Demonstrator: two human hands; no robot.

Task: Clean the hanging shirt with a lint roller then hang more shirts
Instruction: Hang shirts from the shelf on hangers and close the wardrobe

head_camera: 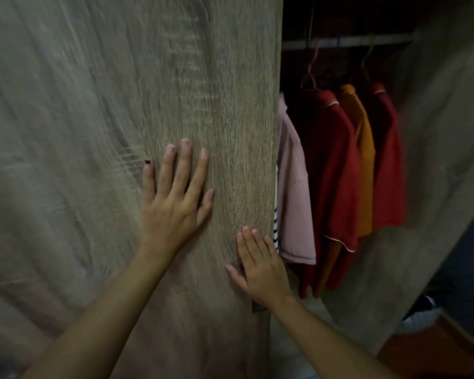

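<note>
Both palms lie flat on a grey-brown wooden wardrobe door [121, 105]. My left hand [175, 198] rests with fingers spread in the middle of the panel. My right hand [260, 266] presses lower down, close to the door's right edge. Neither hand holds anything. Past that edge the wardrobe is open, and several shirts hang on a rail [348, 42]: a pink shirt [294, 203], a dark red shirt [331, 170], an orange shirt [364, 149] and another red shirt [389, 165]. A striped garment [275, 231] peeks out behind the door edge. No lint roller is visible.
The wardrobe's right side panel [435, 149] closes the opening on the right. White cloth or a bag [419, 315] lies on the wooden floor at the lower right. The door panel looks motion-blurred.
</note>
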